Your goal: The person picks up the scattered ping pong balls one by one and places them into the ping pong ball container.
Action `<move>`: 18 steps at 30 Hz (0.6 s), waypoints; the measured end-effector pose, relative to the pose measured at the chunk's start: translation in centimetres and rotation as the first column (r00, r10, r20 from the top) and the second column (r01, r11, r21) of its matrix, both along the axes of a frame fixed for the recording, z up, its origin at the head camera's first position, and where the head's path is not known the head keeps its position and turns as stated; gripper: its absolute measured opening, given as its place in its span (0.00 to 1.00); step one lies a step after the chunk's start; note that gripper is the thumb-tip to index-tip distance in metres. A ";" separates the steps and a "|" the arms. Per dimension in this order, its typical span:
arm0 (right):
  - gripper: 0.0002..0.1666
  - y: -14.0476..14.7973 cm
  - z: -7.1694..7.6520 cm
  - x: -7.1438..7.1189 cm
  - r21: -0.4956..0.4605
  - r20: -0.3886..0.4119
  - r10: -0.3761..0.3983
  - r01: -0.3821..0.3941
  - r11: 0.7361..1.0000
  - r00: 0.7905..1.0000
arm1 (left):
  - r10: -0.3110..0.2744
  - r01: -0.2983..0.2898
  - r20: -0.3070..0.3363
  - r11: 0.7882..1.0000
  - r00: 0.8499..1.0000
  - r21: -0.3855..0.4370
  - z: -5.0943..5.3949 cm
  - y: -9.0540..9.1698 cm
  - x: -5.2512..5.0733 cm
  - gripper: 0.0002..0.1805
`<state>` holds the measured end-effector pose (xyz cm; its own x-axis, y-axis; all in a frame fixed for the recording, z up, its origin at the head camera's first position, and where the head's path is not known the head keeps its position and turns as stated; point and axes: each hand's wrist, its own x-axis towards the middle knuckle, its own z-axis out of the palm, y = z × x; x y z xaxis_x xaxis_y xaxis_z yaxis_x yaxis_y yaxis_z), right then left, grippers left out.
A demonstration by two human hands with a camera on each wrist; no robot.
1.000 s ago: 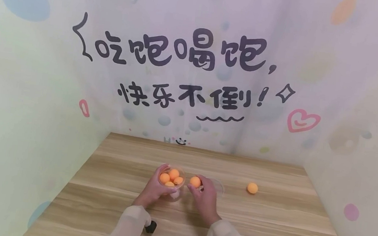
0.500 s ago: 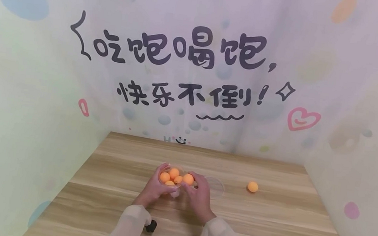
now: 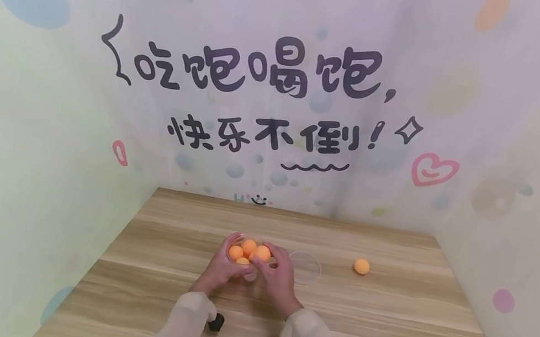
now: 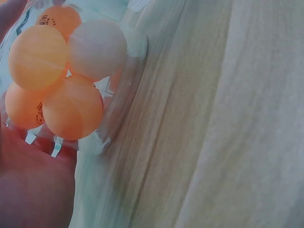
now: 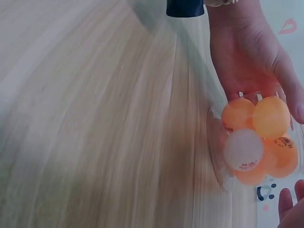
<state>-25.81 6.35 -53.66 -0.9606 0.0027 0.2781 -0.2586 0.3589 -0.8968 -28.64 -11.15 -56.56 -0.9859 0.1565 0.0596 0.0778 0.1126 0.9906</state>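
Observation:
My left hand [image 3: 220, 263] grips a clear plastic tub [image 4: 136, 61] round its left side, holding it just over the table. Several orange table tennis balls [image 4: 72, 108] and a white one [image 5: 243, 149] lie in the tub. At the tub's right rim, my right hand [image 3: 281, 278] pinches another orange table tennis ball [image 3: 262, 254] between thumb and fingers. Only a few right-hand fingertips [image 5: 286, 205] show at the corner of the right wrist view; the pinched ball cannot be made out there.
A clear round lid [image 3: 305, 268] lies on the wooden table [image 3: 382, 326] to the right of my hands. Farther right rests a lone orange ball [image 3: 361, 266]. A printed curtain [image 3: 287, 20] encloses the table at the back and sides.
My right hand has moved left with its orange ball, from beside the tub to its right rim, uncovering more of the lid. My left hand and the tub have stayed nearly still.

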 end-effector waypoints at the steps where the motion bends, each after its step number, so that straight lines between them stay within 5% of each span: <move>1: 0.26 -0.1 0.0 0.0 0.000 -0.001 -0.003 0.003 1.000 1.000 | -0.002 0.002 -0.006 1.000 1.000 0.000 0.0 0.0 0.0 0.54; 8: 0.27 -1.1 -0.1 -0.3 -0.027 0.003 0.004 -0.004 1.000 1.000 | -0.019 0.019 -0.009 1.000 1.000 0.002 0.4 -0.1 0.0 0.54; 14: 0.28 -1.2 -0.3 -0.2 -0.056 -0.001 0.008 -0.008 0.998 1.000 | -0.047 0.047 -0.013 0.999 0.999 0.003 2.7 -0.1 1.2 0.53; 18: 0.28 -1.2 -0.7 0.0 -0.079 0.000 0.004 -0.004 0.997 1.000 | -0.033 0.033 -0.022 0.999 0.999 0.004 1.7 -0.1 0.7 0.52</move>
<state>-25.83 5.16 -54.33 -0.9605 0.0212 0.2775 -0.2601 0.2864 -0.9221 -27.97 -11.23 -54.84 -0.9786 0.1887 0.0822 0.1034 0.1054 0.9890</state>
